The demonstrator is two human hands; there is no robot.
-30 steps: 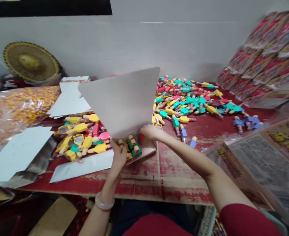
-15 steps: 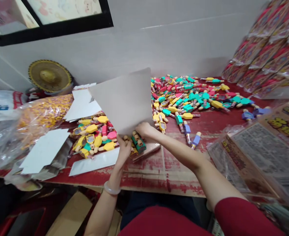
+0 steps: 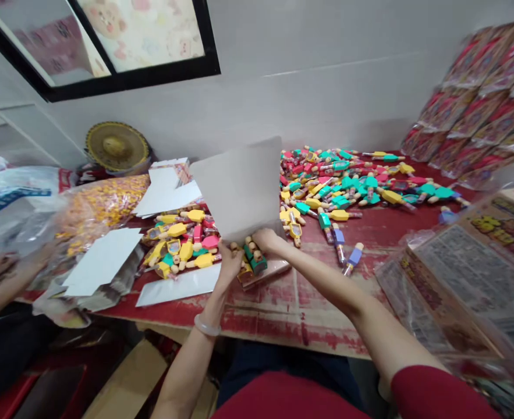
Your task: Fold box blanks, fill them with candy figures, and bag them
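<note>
Cardboard box (image 3: 269, 272) lies before me on the red surface (image 3: 302, 329), its grey lid flap (image 3: 239, 189) tilted up on the far side; I read the clock from this box, 12 pointing away from me. Inside, green bottle-shaped pieces (image 3: 257, 263) with tan knobs sit beside yellow pieces (image 3: 245, 274).

My left grip (image 3: 229, 267) is at the box's 9 o'clock side, by the yellow pieces and the flap's lower corner, a pale bangle (image 3: 206, 329) around the wrist; I cannot tell whether it pinches anything. My right grip (image 3: 269, 240) bends inward at 1 o'clock, near the flap's base; its fingertips are hidden, so I cannot tell whether it is spread or closed.

Between 9 and 10 o'clock lies a small mixed heap (image 3: 187, 247), with a flat white card strip (image 3: 176, 286) just below it. A white card stack (image 3: 102, 265) is at 9, a clear bag of orange-yellow bits (image 3: 108, 203) at 10. A larger heap (image 3: 348, 183) spreads between 1 and 2; 2 purple pieces (image 3: 354, 256) lie near 3, before a plastic-wrapped carton (image 3: 466, 279). Another person's arm (image 3: 16, 285) reaches in at 9.
</note>
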